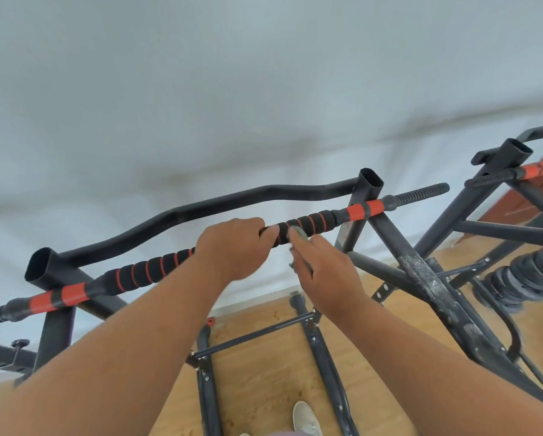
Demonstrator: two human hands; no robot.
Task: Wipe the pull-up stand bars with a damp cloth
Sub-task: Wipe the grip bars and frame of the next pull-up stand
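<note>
Bar (pixel 144 270): I'm seeing its long axis running lower left to upper right, at chest height before me.
Left hand (pixel 232 250): curling around the padded bar, gripping it.
Right hand (pixel 320 269): pinching a grey cloth (pixel 298 234) against the bar's foam.

Under my fingers (pixel 271 231) the bar (pixel 308 223) is matt black foam; the cloth (pixel 300 256) seems grey fabric. At 3 o'clock, a scuffed painted-metal strut (pixel 421 278); glossy wood floor (pixel 264 382).
</note>
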